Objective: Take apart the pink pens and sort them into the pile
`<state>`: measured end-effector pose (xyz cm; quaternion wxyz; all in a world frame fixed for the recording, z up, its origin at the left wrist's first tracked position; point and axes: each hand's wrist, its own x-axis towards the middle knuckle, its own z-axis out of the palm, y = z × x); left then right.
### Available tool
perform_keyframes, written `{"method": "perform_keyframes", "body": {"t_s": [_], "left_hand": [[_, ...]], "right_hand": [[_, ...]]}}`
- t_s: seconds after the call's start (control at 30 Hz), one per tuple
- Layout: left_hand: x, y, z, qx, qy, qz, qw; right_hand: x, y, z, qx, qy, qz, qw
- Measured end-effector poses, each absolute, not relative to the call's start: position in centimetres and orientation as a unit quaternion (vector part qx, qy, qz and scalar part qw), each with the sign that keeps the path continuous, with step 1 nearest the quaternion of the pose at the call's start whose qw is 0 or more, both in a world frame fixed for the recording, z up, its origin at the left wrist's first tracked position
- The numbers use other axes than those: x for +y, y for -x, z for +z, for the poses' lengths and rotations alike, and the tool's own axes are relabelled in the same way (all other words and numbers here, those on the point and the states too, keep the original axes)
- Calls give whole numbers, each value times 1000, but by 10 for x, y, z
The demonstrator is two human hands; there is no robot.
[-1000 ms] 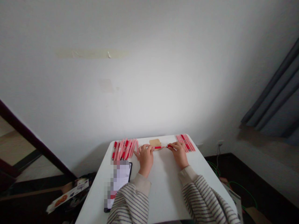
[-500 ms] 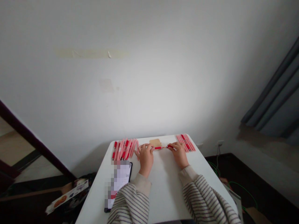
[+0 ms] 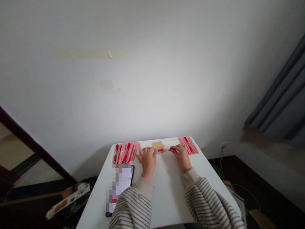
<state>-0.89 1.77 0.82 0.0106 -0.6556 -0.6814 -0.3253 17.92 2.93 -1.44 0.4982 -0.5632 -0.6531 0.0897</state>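
Observation:
Near the far edge of the white table, my left hand pinches the left end of a red pen barrel. My right hand has its fingers closed on a red pen part, in line with the barrel. A thin, pale piece shows between the two red parts; its detail is too small to make out. Left of my left hand lies a loose row of pink and red pens. Beyond my right hand sits a neater group of pink and red pens.
A tan pad lies behind the held pen. A phone, partly blurred out, rests beside my left forearm. The wall rises right behind the table. Green cables and an outlet are at the right.
The view shifts very slightly. Both hands keep their hold on the pen parts and hardly move.

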Motion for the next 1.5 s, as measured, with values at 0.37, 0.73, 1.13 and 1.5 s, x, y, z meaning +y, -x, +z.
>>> {"method": "perform_keyframes", "body": {"t_s": [0.37, 0.73, 1.13, 1.5], "left_hand": [[16, 8, 11, -685, 657, -315, -1], [15, 5, 16, -697, 654, -295, -7], [11, 8, 19, -707, 637, -307, 7], [-3, 10, 23, -710, 626, -308, 93]], "right_hand": [[31, -181, -17, -651, 567, 87, 497], [32, -184, -17, -652, 563, 80, 501], [32, -186, -17, -646, 566, 89, 505], [27, -189, -14, -632, 570, 95, 516]]}}
